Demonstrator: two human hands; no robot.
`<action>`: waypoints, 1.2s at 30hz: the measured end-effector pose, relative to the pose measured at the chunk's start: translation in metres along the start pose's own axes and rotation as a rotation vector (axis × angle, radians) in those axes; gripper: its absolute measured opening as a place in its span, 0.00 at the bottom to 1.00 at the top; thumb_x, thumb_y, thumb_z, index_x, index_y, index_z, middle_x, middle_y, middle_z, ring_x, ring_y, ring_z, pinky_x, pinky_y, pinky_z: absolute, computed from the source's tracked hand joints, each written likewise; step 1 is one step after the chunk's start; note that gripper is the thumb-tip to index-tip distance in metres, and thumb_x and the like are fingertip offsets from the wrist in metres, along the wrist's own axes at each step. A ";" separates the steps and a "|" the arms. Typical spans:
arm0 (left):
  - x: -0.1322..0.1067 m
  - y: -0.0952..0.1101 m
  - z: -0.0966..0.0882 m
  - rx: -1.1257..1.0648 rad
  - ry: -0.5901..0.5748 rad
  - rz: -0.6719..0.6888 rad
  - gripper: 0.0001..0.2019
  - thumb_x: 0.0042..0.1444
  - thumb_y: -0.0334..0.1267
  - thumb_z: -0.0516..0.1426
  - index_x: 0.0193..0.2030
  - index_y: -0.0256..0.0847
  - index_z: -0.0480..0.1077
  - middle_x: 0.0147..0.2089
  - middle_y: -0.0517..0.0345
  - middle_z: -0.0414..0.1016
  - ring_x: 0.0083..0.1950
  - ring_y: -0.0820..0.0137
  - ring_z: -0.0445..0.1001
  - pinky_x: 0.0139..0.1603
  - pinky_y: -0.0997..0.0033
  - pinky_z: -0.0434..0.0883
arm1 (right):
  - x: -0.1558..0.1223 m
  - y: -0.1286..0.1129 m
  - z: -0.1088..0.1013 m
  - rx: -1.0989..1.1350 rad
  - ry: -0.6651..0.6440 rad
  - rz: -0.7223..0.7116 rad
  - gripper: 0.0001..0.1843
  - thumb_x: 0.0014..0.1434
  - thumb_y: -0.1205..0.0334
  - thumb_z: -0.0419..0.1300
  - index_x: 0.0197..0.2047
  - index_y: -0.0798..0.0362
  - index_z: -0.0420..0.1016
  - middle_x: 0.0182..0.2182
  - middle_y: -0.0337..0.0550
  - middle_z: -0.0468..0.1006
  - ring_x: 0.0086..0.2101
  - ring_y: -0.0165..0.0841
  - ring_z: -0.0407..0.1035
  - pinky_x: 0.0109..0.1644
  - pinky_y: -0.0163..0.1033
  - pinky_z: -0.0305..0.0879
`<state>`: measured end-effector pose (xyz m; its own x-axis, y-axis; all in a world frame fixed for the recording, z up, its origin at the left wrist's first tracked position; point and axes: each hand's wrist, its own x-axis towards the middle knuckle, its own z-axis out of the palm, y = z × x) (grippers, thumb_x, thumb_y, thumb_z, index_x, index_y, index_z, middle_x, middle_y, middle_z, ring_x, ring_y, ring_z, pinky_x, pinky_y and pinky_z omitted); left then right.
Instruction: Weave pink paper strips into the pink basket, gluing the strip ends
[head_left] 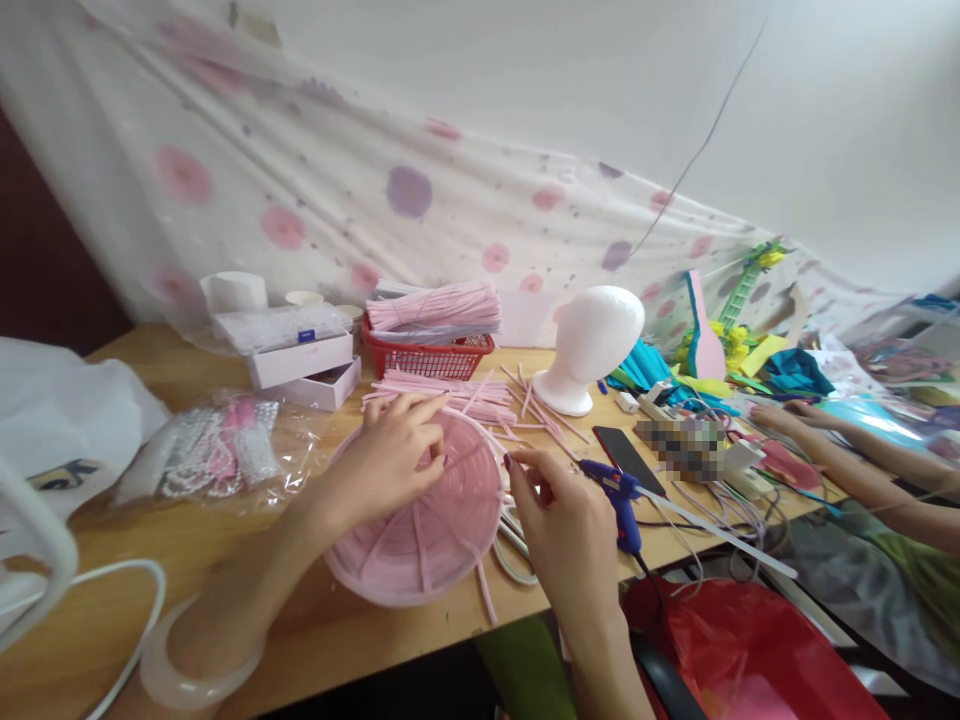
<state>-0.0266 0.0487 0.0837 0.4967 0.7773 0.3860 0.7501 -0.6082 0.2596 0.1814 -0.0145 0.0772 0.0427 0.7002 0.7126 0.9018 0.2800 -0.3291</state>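
Observation:
A round pink form [420, 545], like a shallow bowl or hat wound in rings with several radial ribs, sits tilted at the table's front edge. My left hand [401, 445] lies over its far left rim. Its fingers are curled and pressed on the form. At the right rim my right hand [566, 515] pinches with thumb and index finger; what lies between the fingertips is too small to make out. Just right of that hand is a blue glue gun [616, 490] with a long white glue stick in it. Loose pink pipe cleaners [450, 392] lie behind the form.
A red basket [427, 358] of pipe cleaner bundles stands behind, beside a white foam head [596, 340]. White boxes [300, 345] and a bag of beads [225, 450] are left. A phone [628, 460], cables and another person's arms [847, 450] are right.

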 end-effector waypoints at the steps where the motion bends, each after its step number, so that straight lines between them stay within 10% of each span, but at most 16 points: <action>1: 0.000 0.000 0.000 0.001 0.003 0.003 0.08 0.61 0.31 0.58 0.30 0.42 0.73 0.74 0.45 0.70 0.71 0.44 0.69 0.65 0.26 0.63 | -0.001 0.001 0.001 -0.008 0.007 0.000 0.14 0.66 0.61 0.57 0.34 0.49 0.83 0.17 0.35 0.73 0.19 0.31 0.65 0.26 0.34 0.53; 23: -0.013 -0.006 -0.001 0.065 0.021 0.009 0.14 0.68 0.35 0.50 0.35 0.42 0.74 0.76 0.46 0.67 0.68 0.42 0.70 0.59 0.28 0.68 | -0.013 0.012 0.025 0.216 0.002 0.057 0.10 0.65 0.64 0.59 0.37 0.52 0.82 0.25 0.36 0.77 0.22 0.27 0.67 0.29 0.33 0.63; 36: -0.058 0.013 -0.011 0.181 0.391 0.031 0.08 0.68 0.29 0.52 0.38 0.43 0.67 0.62 0.37 0.80 0.58 0.48 0.78 0.54 0.40 0.76 | -0.034 -0.002 0.043 0.605 0.053 0.175 0.06 0.68 0.65 0.62 0.42 0.51 0.82 0.35 0.42 0.81 0.33 0.32 0.75 0.35 0.36 0.70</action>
<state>-0.0505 -0.0060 0.0742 0.3432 0.6187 0.7067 0.8196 -0.5648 0.0964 0.1598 -0.0104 0.0271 0.2026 0.7400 0.6414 0.4774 0.4972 -0.7245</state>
